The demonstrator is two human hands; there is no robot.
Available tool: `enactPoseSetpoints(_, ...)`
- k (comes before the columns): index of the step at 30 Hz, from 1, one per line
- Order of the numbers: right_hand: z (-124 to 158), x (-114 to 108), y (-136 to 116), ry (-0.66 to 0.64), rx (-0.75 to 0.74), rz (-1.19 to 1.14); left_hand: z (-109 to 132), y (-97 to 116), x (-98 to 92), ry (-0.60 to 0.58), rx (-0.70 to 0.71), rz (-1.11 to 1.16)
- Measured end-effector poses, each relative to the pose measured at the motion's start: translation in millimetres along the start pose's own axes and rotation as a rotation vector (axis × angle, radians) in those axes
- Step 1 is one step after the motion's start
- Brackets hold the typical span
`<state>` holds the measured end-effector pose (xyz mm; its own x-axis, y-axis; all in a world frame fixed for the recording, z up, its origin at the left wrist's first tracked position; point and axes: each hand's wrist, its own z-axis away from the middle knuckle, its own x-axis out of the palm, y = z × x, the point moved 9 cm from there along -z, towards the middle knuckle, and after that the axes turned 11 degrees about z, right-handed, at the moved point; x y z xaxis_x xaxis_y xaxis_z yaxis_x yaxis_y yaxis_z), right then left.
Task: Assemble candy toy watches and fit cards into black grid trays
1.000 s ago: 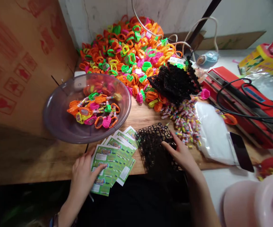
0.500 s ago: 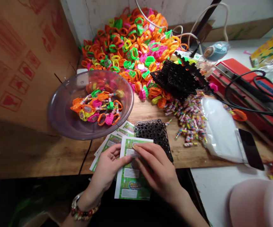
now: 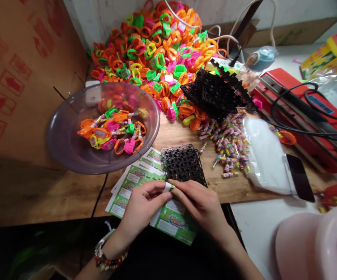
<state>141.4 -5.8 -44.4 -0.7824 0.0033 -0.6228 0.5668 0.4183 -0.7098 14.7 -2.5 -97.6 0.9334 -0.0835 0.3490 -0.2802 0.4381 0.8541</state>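
Note:
A green printed sheet of labels [image 3: 172, 222] hangs tilted between both hands at the table's front edge. My left hand [image 3: 141, 208] pinches its upper left edge between thumb and fingers. On the other side, my right hand [image 3: 201, 202] closes on the upper part, which looks bent over where the fingertips meet. More printed sheets [image 3: 133, 177] lie fanned on the table just behind my left hand. A black plastic grid tray [image 3: 183, 163] lies beyond my right hand, beside those sheets.
At left, a translucent bowl [image 3: 60, 144] of toy watches stands by a cardboard box [image 3: 11, 77]. Behind is a heap of toy watches [image 3: 153, 50]. Small wrapped candies [image 3: 229, 144], plastic bags [image 3: 262, 155], a phone [image 3: 299, 177] and a red sealer [image 3: 302, 116] lie right.
The held sheet has turned, its lower end swinging right. Its top edge is now bent over between my fingertips, and my hands have come closer together.

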Motion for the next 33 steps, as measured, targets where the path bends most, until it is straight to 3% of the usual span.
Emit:
enactPoseSetpoints(6, 0.8, 1.8, 17.1, -0.121, 0.181, -0.126, -1.3, 3.9, 7.3, -0.059, -0.011, -0.216)
enactPoseSetpoints(12, 2.7, 4.3, 20.0, -0.178, 0.186, -0.14, -2.7, 1.3, 3.2, -0.01, -0.021, -0.172)
enactPoseSetpoints(17, 4.3, 10.1, 22.6, -0.208, 0.244, -0.159, -1.5, 4.0, 1.2, 0.021, 0.028, -0.277)
enactPoseSetpoints(28, 29.6, 42.0, 55.0, -0.397, 0.708, -0.614, 7.1, 13.7, 7.1, -0.173, 0.133, -0.516)
enactPoseSetpoints(33, 31.4, 45.6, 52.2, -0.417, 0.743, -0.679, 10.0, 16.8, 5.4, -0.165, 0.19, -0.556)
